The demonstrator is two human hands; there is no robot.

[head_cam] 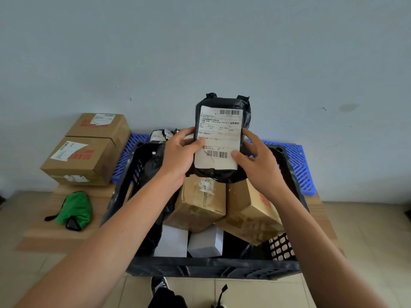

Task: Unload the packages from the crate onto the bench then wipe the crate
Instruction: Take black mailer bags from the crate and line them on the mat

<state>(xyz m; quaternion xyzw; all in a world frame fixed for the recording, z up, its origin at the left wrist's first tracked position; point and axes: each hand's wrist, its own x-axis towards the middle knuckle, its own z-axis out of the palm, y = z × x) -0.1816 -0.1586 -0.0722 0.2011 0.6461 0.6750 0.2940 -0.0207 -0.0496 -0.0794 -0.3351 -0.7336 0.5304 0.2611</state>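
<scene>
- Head view, far left: two brown cartons already sit side by side on the bench, a blue lattice surface against the wall. I count these as unloaded.
- Near left: a green cloth lies on the low cardboard-covered platform just beside the crate, untouched; I judge the wiping step has not begun.
- Centre: the black plastic crate is well stocked. Inside I see a black bag along its left wall, a taped brown box, a second tilted brown box to its right, and two white boxes lying low near the front wall. A torn-label parcel shows at the far edge; I cannot tell whether it lies in the crate or behind it.
- Centre, raised: my left hand grips the black labelled package with thumb curled over its face and fingers wrapped behind, holding it upright above the crate.
- Right: my right hand clasps the opposite edge, thumb pressed on the label, fingers curled round the side.
- Far right: more bare blue bench beyond the crate offers room for what remains. By my reckoning the unloading is under halfway done.
</scene>
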